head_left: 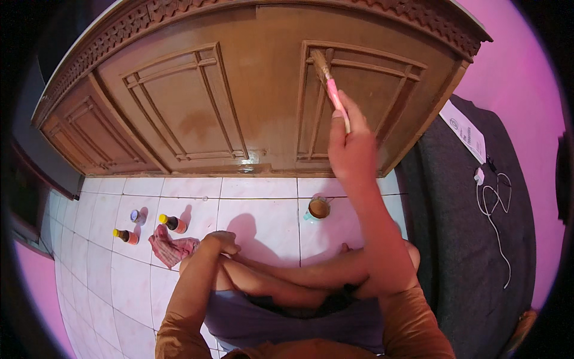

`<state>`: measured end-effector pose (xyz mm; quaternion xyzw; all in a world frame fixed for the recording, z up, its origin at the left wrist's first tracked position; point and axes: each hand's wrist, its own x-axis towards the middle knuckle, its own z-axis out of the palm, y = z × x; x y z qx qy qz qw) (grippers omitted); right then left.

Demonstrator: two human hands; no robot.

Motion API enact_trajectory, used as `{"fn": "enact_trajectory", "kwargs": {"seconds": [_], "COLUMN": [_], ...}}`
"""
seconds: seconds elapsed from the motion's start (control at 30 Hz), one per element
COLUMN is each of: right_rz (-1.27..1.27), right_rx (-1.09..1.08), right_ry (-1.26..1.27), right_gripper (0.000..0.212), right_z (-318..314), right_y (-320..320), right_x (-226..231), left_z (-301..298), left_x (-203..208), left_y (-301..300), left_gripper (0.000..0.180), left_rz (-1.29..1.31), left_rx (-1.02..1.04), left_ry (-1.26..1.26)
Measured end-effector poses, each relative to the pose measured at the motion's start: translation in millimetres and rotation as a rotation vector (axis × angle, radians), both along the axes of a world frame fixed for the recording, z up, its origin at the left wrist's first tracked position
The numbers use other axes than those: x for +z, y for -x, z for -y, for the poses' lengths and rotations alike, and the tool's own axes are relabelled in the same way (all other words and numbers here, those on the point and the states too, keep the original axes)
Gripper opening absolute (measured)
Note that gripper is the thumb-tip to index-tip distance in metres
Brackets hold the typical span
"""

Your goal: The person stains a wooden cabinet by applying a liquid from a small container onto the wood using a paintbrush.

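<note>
At the right door panel's (371, 87) upper left corner, the right hand (354, 142) holds a brush (330, 85), probably light and soft-bristled, by its handle (336, 99), the best grip, while the left hand (223, 242) rests seemingly empty

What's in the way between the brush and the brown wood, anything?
Nothing visible. The right hand holds the brush, and its bristles seem to touch the raised wooden trim. The cup stands away from them, on the tiled floor.
</note>
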<state>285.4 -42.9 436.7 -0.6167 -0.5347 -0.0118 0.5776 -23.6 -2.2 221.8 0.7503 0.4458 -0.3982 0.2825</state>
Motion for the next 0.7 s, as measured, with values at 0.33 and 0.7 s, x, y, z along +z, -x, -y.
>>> {"fn": "enact_trajectory", "kwargs": {"seconds": [0.33, 0.7], "right_rz": [0.116, 0.290], "right_rx": [0.074, -0.149], "right_ry": [0.083, 0.029], "right_gripper": [0.044, 0.048], "right_z": [11, -19], "right_y": [17, 6], "right_x": [-85, -75], "left_z": [-2, 0], "left_x": [-7, 1], "left_y": [9, -1], "left_gripper": [0.056, 0.057], "left_rz": [0.067, 0.096], "left_rx": [0.019, 0.007], "left_ry": [-0.030, -0.039]}}
